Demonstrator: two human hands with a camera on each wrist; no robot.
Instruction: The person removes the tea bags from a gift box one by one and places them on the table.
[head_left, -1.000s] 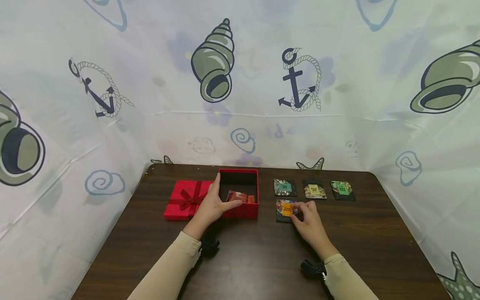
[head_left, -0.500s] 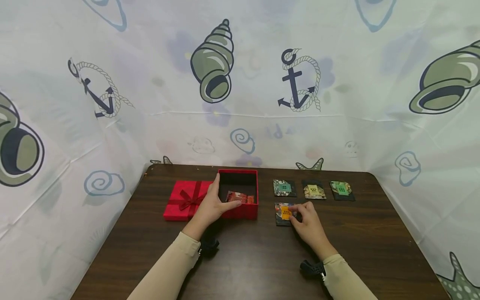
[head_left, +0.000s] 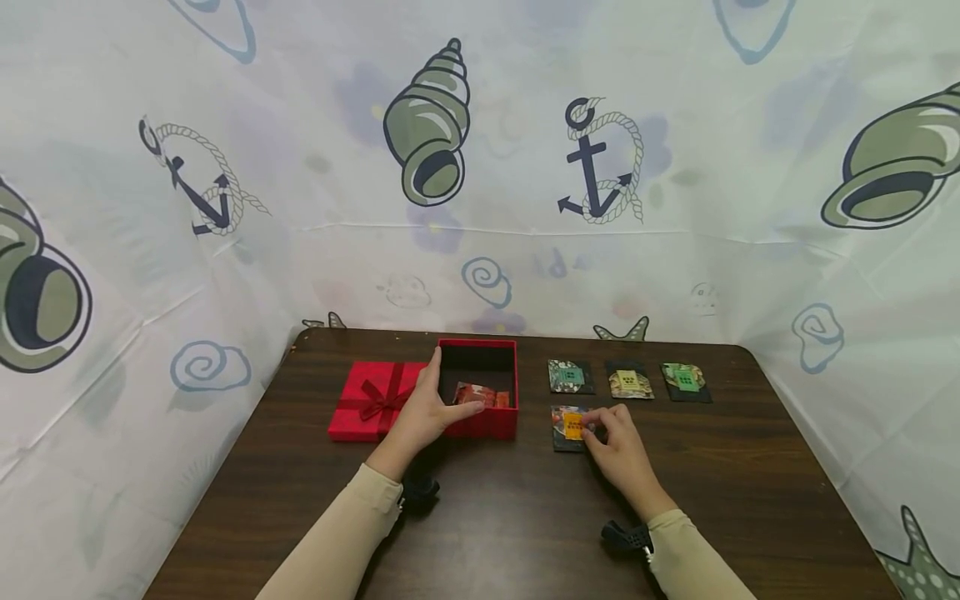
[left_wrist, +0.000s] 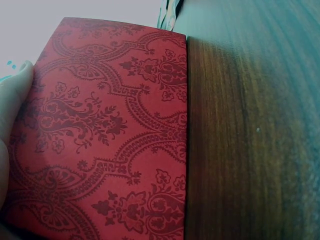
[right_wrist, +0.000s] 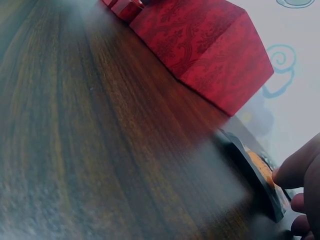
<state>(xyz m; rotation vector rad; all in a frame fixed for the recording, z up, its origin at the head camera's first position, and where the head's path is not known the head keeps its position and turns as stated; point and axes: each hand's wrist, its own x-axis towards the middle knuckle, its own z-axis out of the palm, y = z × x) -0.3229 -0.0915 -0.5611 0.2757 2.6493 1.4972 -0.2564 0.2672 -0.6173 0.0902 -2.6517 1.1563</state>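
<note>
My left hand (head_left: 423,408) rests at the left front corner of a red gift box (head_left: 495,425), fingers straight along its left side and thumb stretched over the front rim. The patterned front wall of this box (left_wrist: 110,130) fills much of the left wrist view. Inside the box lie red packets (head_left: 476,393). My right hand (head_left: 621,450) pinches the right edge of a small flat black packet (head_left: 567,440) with an orange label, low on the table. In the right wrist view a fingertip touches the orange part of that packet (right_wrist: 262,172).
Left of the box lies its red lid (head_left: 367,400) with a ribbon bow. Behind the right hand are three flat packets: one with a teal label (head_left: 572,377), one yellow (head_left: 629,381), one green (head_left: 686,382). All stand on a dark wooden table (head_left: 495,517) before a printed cloth.
My right hand has drawn the orange-labelled packet slightly towards me, away from the back row. The left hand and the box stay in place.
</note>
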